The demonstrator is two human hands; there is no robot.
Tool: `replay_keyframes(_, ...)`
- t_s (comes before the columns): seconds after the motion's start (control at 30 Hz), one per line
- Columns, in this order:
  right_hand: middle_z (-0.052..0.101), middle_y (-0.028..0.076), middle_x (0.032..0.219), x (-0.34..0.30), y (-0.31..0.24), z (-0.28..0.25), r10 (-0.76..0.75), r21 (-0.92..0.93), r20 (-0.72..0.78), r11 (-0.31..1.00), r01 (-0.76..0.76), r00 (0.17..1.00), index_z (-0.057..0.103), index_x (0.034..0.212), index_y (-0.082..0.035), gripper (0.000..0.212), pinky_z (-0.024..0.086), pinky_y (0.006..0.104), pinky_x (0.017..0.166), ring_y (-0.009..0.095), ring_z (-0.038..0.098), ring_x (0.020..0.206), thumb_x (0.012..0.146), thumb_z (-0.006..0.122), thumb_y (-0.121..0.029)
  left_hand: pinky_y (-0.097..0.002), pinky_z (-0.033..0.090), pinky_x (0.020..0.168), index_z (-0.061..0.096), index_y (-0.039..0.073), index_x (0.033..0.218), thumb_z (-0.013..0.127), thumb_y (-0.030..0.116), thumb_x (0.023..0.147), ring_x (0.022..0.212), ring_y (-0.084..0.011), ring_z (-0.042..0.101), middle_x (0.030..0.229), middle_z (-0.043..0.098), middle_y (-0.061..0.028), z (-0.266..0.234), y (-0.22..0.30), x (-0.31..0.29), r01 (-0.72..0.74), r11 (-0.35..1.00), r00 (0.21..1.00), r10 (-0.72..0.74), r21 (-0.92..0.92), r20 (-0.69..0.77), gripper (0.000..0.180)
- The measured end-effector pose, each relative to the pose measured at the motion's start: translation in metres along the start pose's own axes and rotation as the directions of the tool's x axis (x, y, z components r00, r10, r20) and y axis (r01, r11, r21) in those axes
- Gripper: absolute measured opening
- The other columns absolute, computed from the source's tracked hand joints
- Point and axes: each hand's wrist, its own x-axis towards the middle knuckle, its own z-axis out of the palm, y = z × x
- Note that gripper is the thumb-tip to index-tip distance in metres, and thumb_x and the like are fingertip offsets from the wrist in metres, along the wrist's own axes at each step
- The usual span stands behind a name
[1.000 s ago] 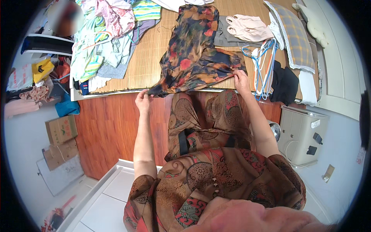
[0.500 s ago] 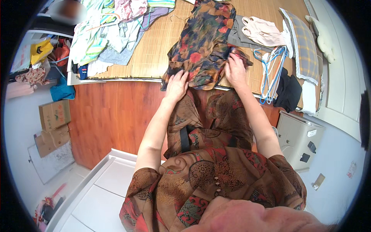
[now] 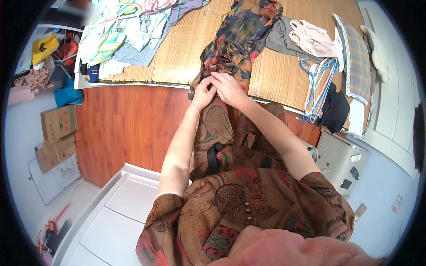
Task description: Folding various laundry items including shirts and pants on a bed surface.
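A dark floral garment [image 3: 248,37] with red and orange blooms lies lengthwise on the bamboo mat, its near end bunched and folded toward the left. At that near end, close to the mat's front edge, my two hands meet. My left hand [image 3: 204,94] has its fingers closed on the left side of the fabric. Across the folded cloth reaches my right hand [image 3: 229,90], its fingertips bent onto the fabric beside the left fingers. Part of the cloth under both hands is hidden.
Bamboo matting [image 3: 177,57] covers the bed. Piled clothes [image 3: 133,42] lie at the left. To the right are grey trousers [image 3: 284,40], a pale pink top [image 3: 310,37], several hangers [image 3: 317,88], a black cloth [image 3: 333,108] and a plaid pillow [image 3: 357,62]. A beige cabinet [image 3: 339,155] stands nearby.
My right hand has swung left across the garment, bringing its right side over, and now meets my left hand. The garment's near part is narrower and more bunched.
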Motion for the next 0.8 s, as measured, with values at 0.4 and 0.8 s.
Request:
replay_keyframes(0.4,0.059,0.015,0.094,-0.011,0.082,0.001,0.716,0.297,-0.098,0.684,-0.667,0.691,0.052,0.117,-0.001,0.045,0.048,0.0392,0.077,0.032,0.06,0.085,0.078,0.065,-0.019,-0.0438,0.047,0.085,0.027,0.013,0.139,0.071,0.017,0.07,0.098,-0.0349,0.058,0.107,0.057,-0.0155,0.016,0.063,0.034,0.347,0.891,0.914,-0.251,0.292,-0.32,0.082)
replay_keyframes(0.8,0.06,0.01,0.057,0.04,0.118,0.029,0.885,0.367,0.197,0.332,-0.869,0.422,0.062,0.08,-0.001,0.025,0.048,0.0363,0.058,0.024,0.062,0.062,0.074,0.066,-0.025,-0.0415,0.051,0.074,0.061,0.006,0.11,0.056,0.007,0.076,0.081,-0.0337,0.065,0.093,0.066,-0.0184,-0.01,0.031,0.044,0.293,0.884,0.843,-0.059,0.364,-0.535,0.034)
